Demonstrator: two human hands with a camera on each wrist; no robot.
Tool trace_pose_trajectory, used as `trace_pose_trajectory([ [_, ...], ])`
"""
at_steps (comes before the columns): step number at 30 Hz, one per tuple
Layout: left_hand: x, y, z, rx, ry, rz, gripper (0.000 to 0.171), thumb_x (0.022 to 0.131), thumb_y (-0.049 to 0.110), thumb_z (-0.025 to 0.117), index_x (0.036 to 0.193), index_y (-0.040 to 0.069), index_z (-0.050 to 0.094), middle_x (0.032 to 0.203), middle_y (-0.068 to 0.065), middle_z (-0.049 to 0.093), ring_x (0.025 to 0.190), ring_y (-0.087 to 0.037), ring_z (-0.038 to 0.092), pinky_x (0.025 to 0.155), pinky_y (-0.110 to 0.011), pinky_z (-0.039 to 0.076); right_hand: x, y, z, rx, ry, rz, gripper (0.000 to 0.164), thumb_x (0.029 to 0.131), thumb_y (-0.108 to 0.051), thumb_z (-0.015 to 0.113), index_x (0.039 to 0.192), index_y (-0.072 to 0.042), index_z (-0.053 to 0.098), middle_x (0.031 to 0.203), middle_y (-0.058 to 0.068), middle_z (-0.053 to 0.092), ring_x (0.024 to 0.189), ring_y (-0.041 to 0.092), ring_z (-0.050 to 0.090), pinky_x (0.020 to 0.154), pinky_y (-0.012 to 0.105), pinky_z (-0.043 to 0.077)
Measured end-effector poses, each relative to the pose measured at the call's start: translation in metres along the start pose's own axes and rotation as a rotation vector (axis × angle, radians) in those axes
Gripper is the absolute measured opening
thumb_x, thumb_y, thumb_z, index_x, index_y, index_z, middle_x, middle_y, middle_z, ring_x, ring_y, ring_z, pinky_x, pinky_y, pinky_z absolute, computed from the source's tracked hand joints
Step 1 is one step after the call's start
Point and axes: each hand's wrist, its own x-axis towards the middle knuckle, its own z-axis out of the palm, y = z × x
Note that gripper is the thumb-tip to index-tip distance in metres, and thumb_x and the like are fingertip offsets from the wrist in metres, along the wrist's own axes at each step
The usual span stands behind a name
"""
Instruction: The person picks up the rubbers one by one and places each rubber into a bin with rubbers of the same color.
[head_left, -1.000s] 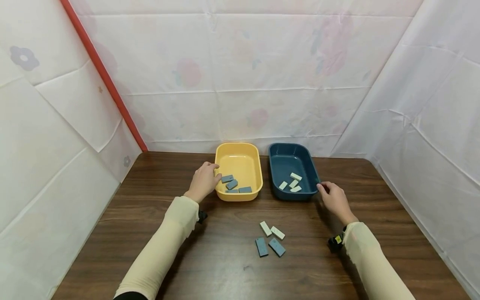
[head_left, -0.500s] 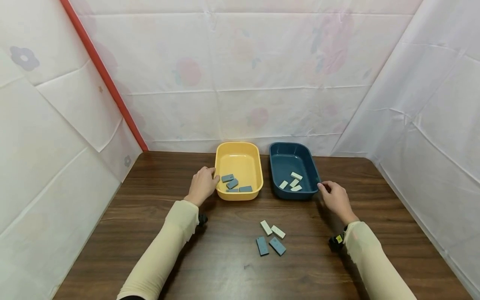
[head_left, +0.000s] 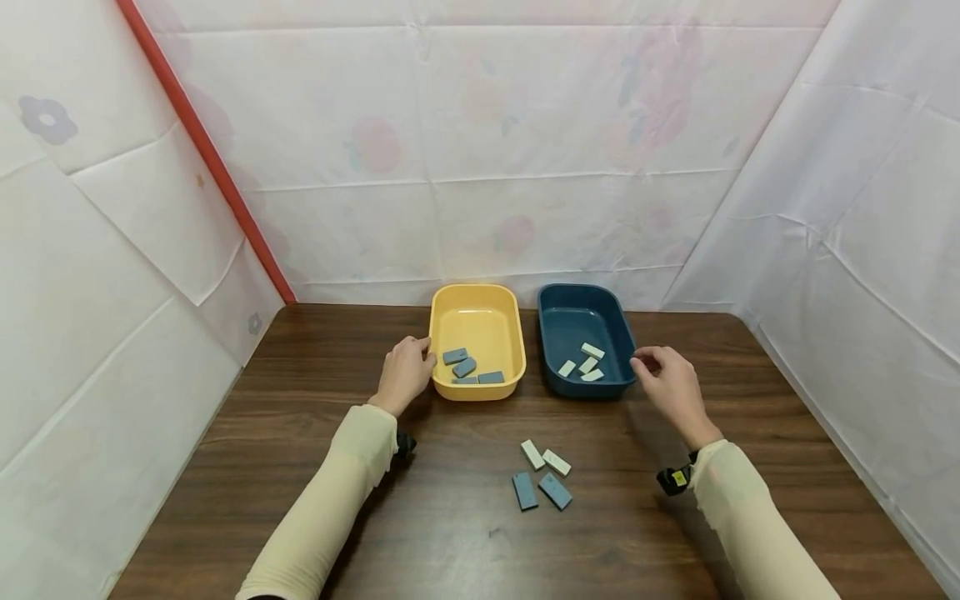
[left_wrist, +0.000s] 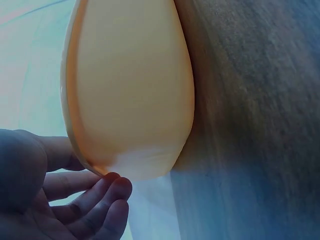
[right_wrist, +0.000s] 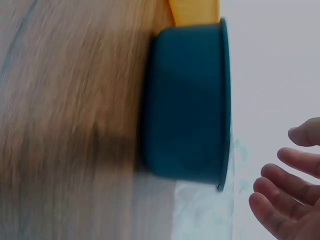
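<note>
In the head view my left hand [head_left: 405, 372] is at the left side of a yellow tray [head_left: 480, 295], fingertips right at its rim. The left wrist view has the fingers [left_wrist: 119, 188] bent loosely against the tray's edge, not wrapped round it. My right hand [head_left: 670, 389] is just off the right side of a dark blue tray [head_left: 543, 329]; in the right wrist view its fingers [right_wrist: 282, 187] are spread and apart from the tray, holding nothing. Several grey-blue domino-like blocks [head_left: 455, 356] lie in the yellow tray, several cream ones [head_left: 592, 351] in the blue tray.
Both trays stand side by side at the back of the brown wooden table [head_left: 322, 350], close to a white patterned sheet [head_left: 480, 150]. In front of them lie two cream blocks [head_left: 557, 462] and two grey-blue blocks [head_left: 555, 492]. White sheets also line the left and right sides.
My right hand has come off the blue tray's rim and lifted slightly. The left fingers have drawn back from over the yellow tray's rim to its outer side. The blocks look unmoved.
</note>
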Motion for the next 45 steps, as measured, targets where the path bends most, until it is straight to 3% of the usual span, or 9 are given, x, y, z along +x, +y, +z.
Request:
trace_pose_trajectory([
  [10, -0.001, 0.000, 0.001, -0.001, 0.008, -0.023, 0.041, 0.097, 0.016, 0.057, 0.134, 0.000, 0.057, 0.115, -0.020, 0.064, 0.077, -0.025, 0.058, 0.064, -0.035, 0.047, -0.006, -0.032, 0.012, 0.033, -0.144, -0.153, 0.016, 0.091, -0.010, 0.067, 0.103, -0.001, 0.071, 0.090, 0.010, 0.067, 0.080, 0.020, 0.063, 0.070, 0.035, 0.053],
  [17, -0.001, 0.000, 0.000, -0.005, 0.007, -0.032, 0.041, 0.097, 0.016, 0.057, 0.135, 0.001, 0.057, 0.115, -0.019, 0.065, 0.077, -0.025, 0.058, 0.064, -0.034, 0.046, -0.016, -0.050, 0.024, 0.090, -0.308, -0.247, 0.016, 0.089, -0.012, 0.070, 0.103, -0.003, 0.071, 0.091, 0.004, 0.067, 0.078, 0.013, 0.062, 0.068, 0.026, 0.052],
  [30, 0.000, 0.001, -0.002, -0.040, -0.019, -0.055, 0.041, 0.097, 0.017, 0.058, 0.135, 0.002, 0.057, 0.121, -0.019, 0.063, 0.068, -0.021, 0.053, 0.058, -0.027, 0.041, -0.027, -0.050, 0.044, 0.090, -0.608, -0.387, 0.021, 0.086, -0.016, 0.073, 0.103, -0.003, 0.070, 0.088, 0.003, 0.065, 0.075, 0.009, 0.058, 0.065, 0.022, 0.049],
  [36, 0.000, 0.000, -0.003, -0.042, -0.014, -0.051, 0.041, 0.096, 0.017, 0.059, 0.134, 0.001, 0.057, 0.119, -0.020, 0.064, 0.071, -0.022, 0.054, 0.059, -0.029, 0.042, -0.032, -0.052, 0.049, 0.067, -0.710, -0.383, 0.021, 0.086, -0.017, 0.074, 0.103, -0.005, 0.071, 0.086, 0.001, 0.064, 0.072, 0.008, 0.056, 0.063, 0.020, 0.046],
  [45, 0.001, 0.000, -0.004, -0.044, -0.011, -0.053, 0.040, 0.096, 0.017, 0.059, 0.133, 0.002, 0.058, 0.120, -0.019, 0.064, 0.070, -0.022, 0.055, 0.061, -0.029, 0.043, -0.036, -0.056, 0.054, 0.047, -0.775, -0.367, 0.013, 0.087, -0.018, 0.073, 0.099, -0.013, 0.072, 0.090, -0.001, 0.064, 0.076, 0.009, 0.056, 0.065, 0.022, 0.047],
])
